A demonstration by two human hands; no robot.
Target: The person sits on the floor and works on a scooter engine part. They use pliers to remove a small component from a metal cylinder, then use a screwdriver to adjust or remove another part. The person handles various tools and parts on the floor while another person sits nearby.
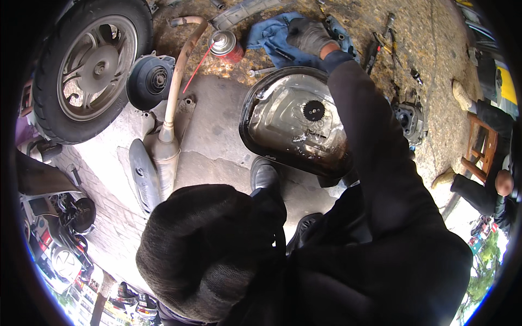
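Observation:
My right hand (pixel 309 38), in a grey glove, reaches to the far side and is closed on a crumpled blue cloth (pixel 272 39). Close to the camera, my left hand (pixel 196 250) looms large in a dark knitted glove. Its fingers are curled, and whatever they may hold is hidden. Between my feet and the cloth lies a dark-rimmed metal basin (pixel 255 127) with a wet, shiny inside. A small black toothed wheel (pixel 314 110) sits in it. My right sleeve covers part of its right side. A wrench (pixel 262 71) lies by the far rim.
An aerosol can (pixel 227 48) with a red straw stands left of the cloth. Further left are an exhaust pipe (pixel 176 89), a round black cover (pixel 149 81) and a wheel (pixel 98 68). Pliers (pixel 374 53) and an engine part (pixel 409 120) lie right. Another person (pixel 484 187) is at far right.

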